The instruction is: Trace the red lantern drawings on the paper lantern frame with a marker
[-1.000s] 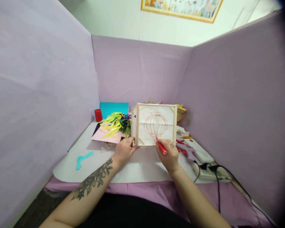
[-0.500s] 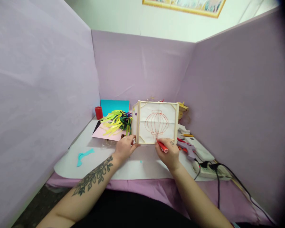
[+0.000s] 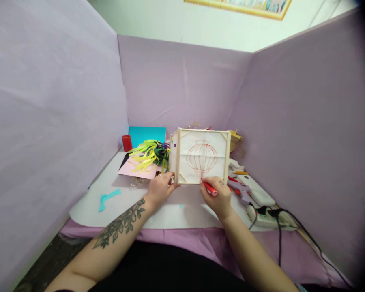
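Note:
A box-shaped wooden frame with white paper sides (image 3: 184,160) stands upright on the table. Its front panel bears a red outline drawing of a lantern (image 3: 201,157), with short lines hanging below. My left hand (image 3: 162,187) grips the frame's lower left corner between thumb and fingers. In my right hand (image 3: 217,198) is a red felt-tip marker (image 3: 210,188), its tip against the paper under the lantern drawing. Purple marks show on the frame's left side panel, seen at a slant.
Left lie yellow-green ribbon strips (image 3: 146,156), pink paper (image 3: 132,168), a blue sheet (image 3: 146,136), a red cylinder (image 3: 127,143) and a turquoise scrap (image 3: 108,198). On the right are a purple glue gun (image 3: 240,190), a white box (image 3: 258,192) and a power strip (image 3: 270,217) with black cables.
The whole view shifts very slightly. The marker tip stays near the lines beneath the lantern, and both hands keep their grips.

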A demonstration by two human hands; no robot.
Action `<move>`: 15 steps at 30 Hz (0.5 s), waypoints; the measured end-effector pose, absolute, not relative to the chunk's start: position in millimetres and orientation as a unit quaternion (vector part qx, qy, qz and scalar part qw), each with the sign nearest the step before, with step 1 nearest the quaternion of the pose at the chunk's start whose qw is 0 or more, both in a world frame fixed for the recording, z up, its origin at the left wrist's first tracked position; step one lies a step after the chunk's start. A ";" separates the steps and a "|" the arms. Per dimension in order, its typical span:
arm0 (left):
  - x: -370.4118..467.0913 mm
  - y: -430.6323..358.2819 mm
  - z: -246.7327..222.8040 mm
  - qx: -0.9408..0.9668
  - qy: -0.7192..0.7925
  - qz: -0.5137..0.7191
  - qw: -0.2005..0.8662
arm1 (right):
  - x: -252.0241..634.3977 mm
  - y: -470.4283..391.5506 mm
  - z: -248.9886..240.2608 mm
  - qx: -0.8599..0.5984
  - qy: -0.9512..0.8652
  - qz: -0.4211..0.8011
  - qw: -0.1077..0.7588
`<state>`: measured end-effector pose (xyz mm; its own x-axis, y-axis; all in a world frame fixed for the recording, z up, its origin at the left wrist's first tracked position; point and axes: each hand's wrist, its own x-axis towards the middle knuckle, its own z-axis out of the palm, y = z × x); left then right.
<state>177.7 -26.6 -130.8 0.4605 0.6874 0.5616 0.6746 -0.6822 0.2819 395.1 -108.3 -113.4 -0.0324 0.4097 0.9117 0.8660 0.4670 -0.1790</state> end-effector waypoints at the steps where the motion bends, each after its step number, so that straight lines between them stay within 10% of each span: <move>1: 177.8 -26.7 -130.4 0.853 0.401 0.334 0.013 | 395.8 -109.1 -113.4 -0.471 -0.678 -0.201 0.527; 15: 178.7 -29.2 -124.1 0.849 0.411 0.330 0.031 | 400.1 -102.4 -109.1 -0.477 -0.634 -0.143 0.592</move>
